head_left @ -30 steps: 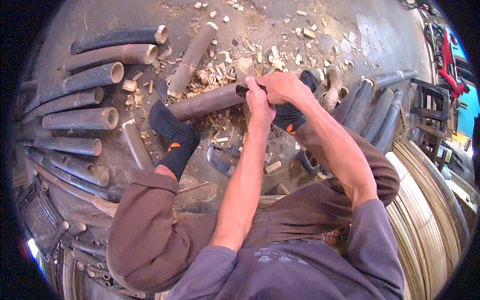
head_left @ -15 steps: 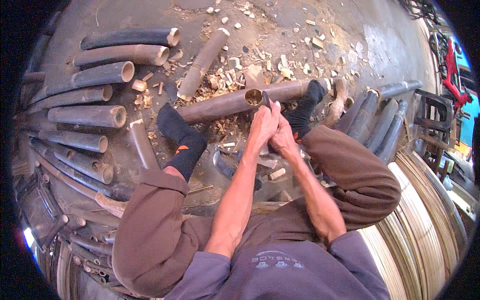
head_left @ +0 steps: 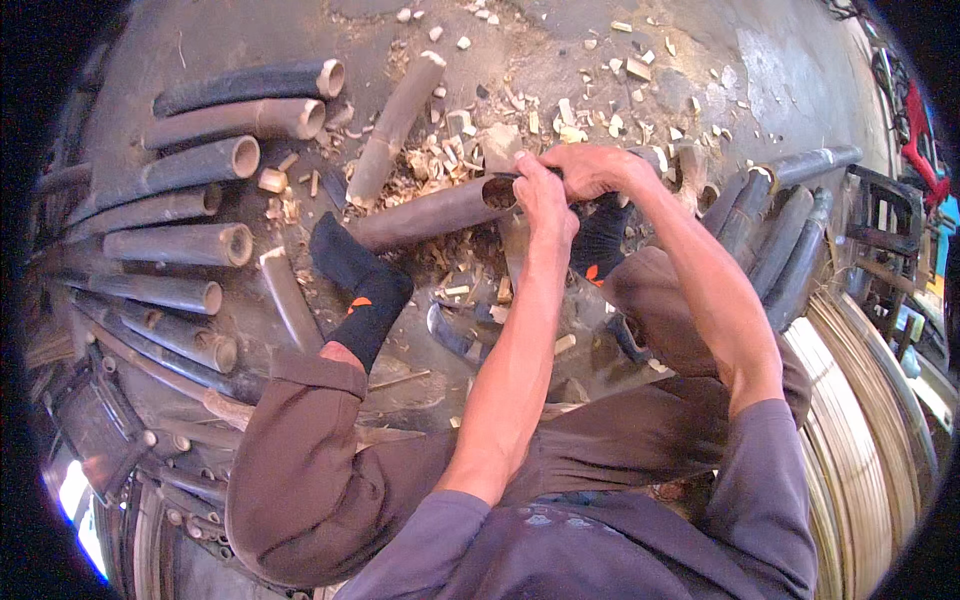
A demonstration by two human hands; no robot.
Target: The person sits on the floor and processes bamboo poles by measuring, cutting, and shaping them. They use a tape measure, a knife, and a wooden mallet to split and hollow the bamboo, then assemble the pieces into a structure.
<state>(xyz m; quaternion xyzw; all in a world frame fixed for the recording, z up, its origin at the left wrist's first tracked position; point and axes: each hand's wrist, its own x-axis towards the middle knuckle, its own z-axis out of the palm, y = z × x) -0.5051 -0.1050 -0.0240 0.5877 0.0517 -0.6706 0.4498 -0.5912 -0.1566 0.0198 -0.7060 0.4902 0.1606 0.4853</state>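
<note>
A brown bamboo tube (head_left: 435,217) lies across the floor between my feet, its hollow end facing my hands. My left hand (head_left: 545,200) is closed right beside that end, thumb up; what it grips is hidden. Just to the right, my right hand (head_left: 597,172) bends over at the wrist, fingers curled toward the left hand. A thin dark edge shows between the hands, too little of it to name. Under them, another bamboo piece (head_left: 513,250) runs crosswise below the tube.
Pale wood chips (head_left: 465,150) litter the floor ahead. Cut bamboo tubes (head_left: 180,245) lie in a row at left, more dark tubes (head_left: 790,240) at right. A curved blade-like object (head_left: 450,330) rests between my legs. A bundle of split strips (head_left: 850,430) is at lower right.
My hands, earlier clasped together at the tube's end on a dark tool, have drawn partly apart. The right hand has moved up and right, its elbow swung outward. The tube's open end has turned.
</note>
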